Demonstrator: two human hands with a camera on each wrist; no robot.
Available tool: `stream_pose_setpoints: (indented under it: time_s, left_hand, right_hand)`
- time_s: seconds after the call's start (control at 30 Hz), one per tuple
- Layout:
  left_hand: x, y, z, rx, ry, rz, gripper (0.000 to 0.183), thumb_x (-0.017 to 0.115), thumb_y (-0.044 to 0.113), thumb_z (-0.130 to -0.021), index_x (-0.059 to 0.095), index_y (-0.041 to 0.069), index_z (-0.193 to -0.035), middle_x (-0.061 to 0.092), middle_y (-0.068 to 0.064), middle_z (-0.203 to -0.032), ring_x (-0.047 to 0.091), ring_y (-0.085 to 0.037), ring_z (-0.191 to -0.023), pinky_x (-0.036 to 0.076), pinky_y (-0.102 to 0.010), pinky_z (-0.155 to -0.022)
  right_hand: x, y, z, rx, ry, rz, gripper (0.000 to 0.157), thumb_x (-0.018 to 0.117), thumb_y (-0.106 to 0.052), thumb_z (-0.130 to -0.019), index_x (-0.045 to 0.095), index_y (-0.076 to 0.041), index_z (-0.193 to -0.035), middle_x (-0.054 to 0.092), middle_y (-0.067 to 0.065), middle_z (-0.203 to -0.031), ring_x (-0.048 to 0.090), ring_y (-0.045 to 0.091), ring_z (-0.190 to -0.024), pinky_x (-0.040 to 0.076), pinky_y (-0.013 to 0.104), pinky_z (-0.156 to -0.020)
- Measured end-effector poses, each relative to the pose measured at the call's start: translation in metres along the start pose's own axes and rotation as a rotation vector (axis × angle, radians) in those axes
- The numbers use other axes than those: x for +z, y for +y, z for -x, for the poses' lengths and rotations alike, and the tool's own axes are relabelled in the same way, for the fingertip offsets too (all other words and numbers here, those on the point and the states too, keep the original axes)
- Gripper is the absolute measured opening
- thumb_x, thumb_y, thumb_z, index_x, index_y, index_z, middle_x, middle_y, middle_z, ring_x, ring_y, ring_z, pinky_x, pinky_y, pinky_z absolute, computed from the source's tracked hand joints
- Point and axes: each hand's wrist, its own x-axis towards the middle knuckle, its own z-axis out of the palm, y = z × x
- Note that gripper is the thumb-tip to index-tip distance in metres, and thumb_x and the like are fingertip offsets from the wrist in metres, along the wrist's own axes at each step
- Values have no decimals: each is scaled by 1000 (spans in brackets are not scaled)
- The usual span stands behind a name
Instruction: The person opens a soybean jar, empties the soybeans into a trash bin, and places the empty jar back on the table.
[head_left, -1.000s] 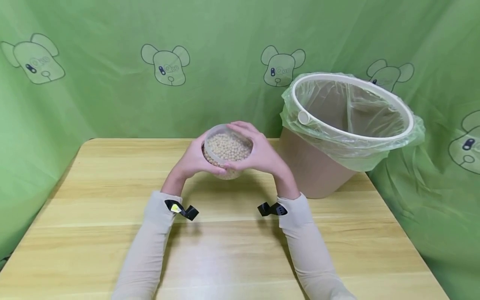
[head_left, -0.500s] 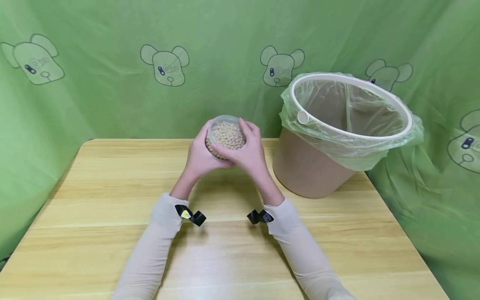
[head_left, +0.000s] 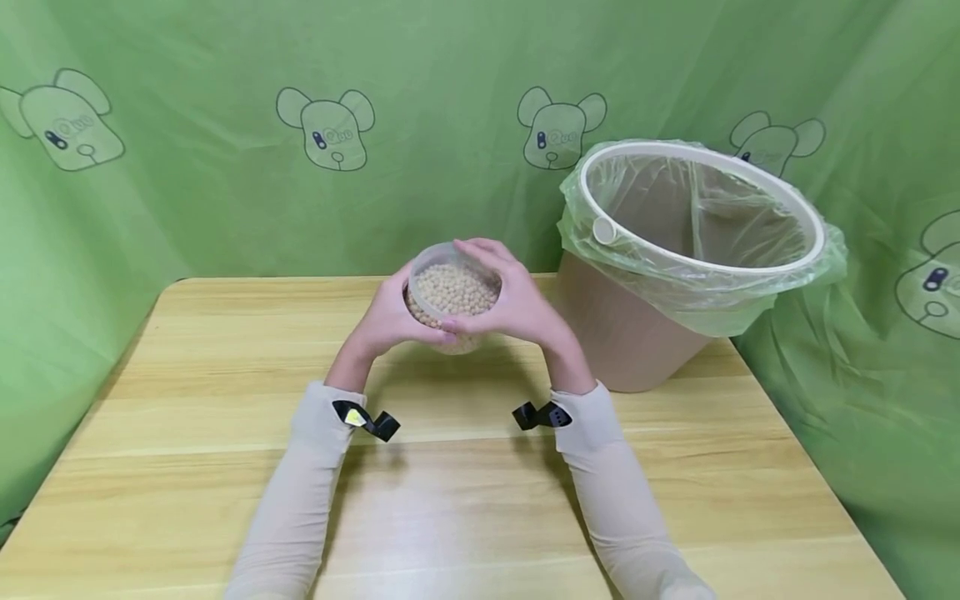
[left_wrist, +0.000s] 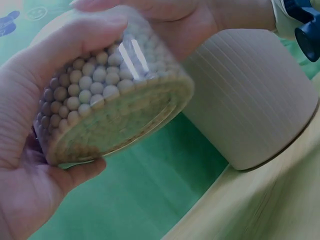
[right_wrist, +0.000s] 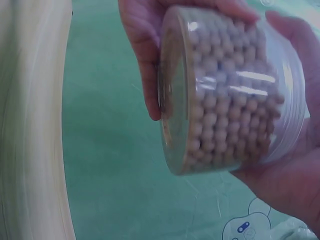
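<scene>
A clear round plastic jar (head_left: 417,310) filled with small beige balls (head_left: 453,292) is held between both hands above the table; the head view shows no lid on it. My left hand (head_left: 384,317) grips its left side, and in the left wrist view a fingertip (left_wrist: 90,170) reaches under the jar's base (left_wrist: 125,120). On the other side my right hand (head_left: 528,310) curls round the jar near the rim. Both thumbs meet at the near side. The right wrist view shows the jar (right_wrist: 230,100) tilted, with the balls through its wall.
At the right rear of the wooden table (head_left: 480,517) stands a large beige bin (head_left: 637,342) with a white rim ring (head_left: 716,158) and a green plastic bag (head_left: 720,308) lining it. A green curtain (head_left: 442,167) hangs behind and at both sides.
Half a second ago the jar was slightly higher and the right thumb lay across its upper near side. Now the jar is lower, and the right wrist has swung outward to the right.
</scene>
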Motion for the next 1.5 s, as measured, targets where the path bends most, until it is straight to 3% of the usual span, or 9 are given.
stream_pose_setpoints:
  time_s: [0.3, 0.87, 1.1, 1.33, 1.5]
  left_hand:
    - [-3, -2, 0, 26, -113, 75, 109, 92, -1, -55, 43, 8, -152, 55, -16, -143, 56, -28, -127, 49, -43, -112]
    - [-4, -4, 1, 18, -206, 114, 108, 91, 5, -53, 42, 0, -150, 55, -20, -139, 58, -28, -123, 52, -42, -110]
    - [-6, -6, 2, 16, -239, 158, 103, 97, 18, -52, 48, -10, -139, 63, -11, -123, 62, -20, -111, 54, -33, -103]
    - [-8, -6, 2, 16, -215, 152, 106, 95, 13, -52, 45, -5, -143, 60, -17, -128, 60, -24, -115, 53, -36, -106]
    - [-13, -5, 4, -6, -141, 146, 110, 90, 2, -53, 40, 1, -151, 54, -19, -139, 56, -26, -123, 53, -38, -109]
  right_hand:
    - [-12, 4, 2, -129, -119, -39, 99, 95, -17, -63, 50, -9, -151, 44, 14, -154, 46, 32, -138, 40, 54, -118]
    - [-18, 20, 1, -205, -235, -133, 100, 93, -17, -63, 48, -9, -152, 43, 10, -157, 48, 29, -137, 43, 50, -116]
    - [-21, 26, -1, -273, -268, -318, 95, 85, -21, -68, 45, 2, -151, 44, 17, -157, 40, 29, -144, 38, 43, -118]
    - [-17, 27, -3, -234, -237, -332, 95, 86, -29, -72, 44, 0, -152, 44, 17, -156, 44, 26, -141, 40, 42, -116]
    - [-15, 25, -3, -131, -167, -345, 90, 85, -22, -74, 45, -5, -153, 44, 13, -157, 44, 26, -139, 38, 45, -117]
